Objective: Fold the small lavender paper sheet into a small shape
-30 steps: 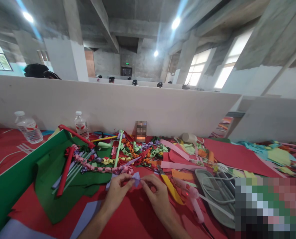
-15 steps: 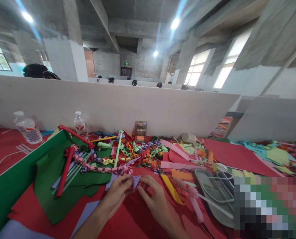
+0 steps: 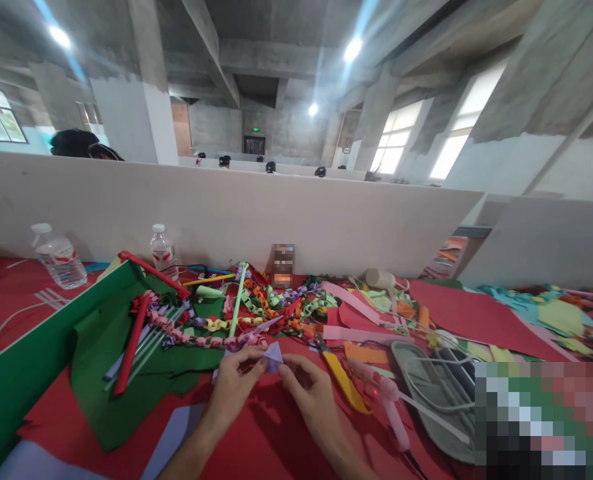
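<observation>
My left hand (image 3: 234,388) and my right hand (image 3: 310,389) meet low in the middle of the head view, above the red table cover (image 3: 271,440). Both pinch a small lilac paper strip (image 3: 272,357) that is folded to a point between their fingertips. Just beyond the fingers lies a pink and purple paper chain (image 3: 201,339). A tangle of orange, green and purple paper chains (image 3: 281,304) sits further back.
A green board (image 3: 36,357) and green felt lie to the left. Yellow-handled scissors (image 3: 339,373) and a pink glue gun (image 3: 389,403) rest to the right, beside a grey tray (image 3: 416,390) with a cord. Two water bottles (image 3: 59,257) stand against the white partition.
The lilac strip has been turned and folded between my fingers; its tip now points up. Both hands stay in nearly the same place.
</observation>
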The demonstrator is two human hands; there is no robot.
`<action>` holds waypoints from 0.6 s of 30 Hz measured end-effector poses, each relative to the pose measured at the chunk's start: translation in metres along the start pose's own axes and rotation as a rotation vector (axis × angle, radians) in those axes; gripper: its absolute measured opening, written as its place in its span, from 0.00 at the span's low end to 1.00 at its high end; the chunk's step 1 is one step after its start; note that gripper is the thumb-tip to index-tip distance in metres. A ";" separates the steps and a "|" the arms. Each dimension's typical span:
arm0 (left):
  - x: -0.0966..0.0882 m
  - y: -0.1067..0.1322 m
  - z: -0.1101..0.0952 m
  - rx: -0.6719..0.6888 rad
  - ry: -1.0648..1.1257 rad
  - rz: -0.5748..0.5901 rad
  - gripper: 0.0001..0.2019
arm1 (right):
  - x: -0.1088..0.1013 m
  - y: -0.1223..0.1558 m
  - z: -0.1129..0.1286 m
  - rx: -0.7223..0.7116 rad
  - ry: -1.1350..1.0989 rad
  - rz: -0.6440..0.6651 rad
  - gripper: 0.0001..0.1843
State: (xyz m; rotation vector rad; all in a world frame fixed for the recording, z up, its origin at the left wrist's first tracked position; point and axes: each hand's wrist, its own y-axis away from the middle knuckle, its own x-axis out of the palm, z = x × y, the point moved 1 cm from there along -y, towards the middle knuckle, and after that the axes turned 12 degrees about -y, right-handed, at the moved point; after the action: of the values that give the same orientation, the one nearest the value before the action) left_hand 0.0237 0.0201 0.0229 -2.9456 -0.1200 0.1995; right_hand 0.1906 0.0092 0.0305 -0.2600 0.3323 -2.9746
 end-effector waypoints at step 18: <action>0.004 0.005 0.006 -0.159 0.095 0.144 0.19 | -0.022 -0.003 -0.008 -0.605 0.656 0.201 0.14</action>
State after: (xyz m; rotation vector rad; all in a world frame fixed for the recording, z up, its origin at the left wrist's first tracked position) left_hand 0.0272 0.0165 0.0160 -3.1170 0.0940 0.0719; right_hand 0.2099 0.0174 0.0197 0.6687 1.2365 -2.5904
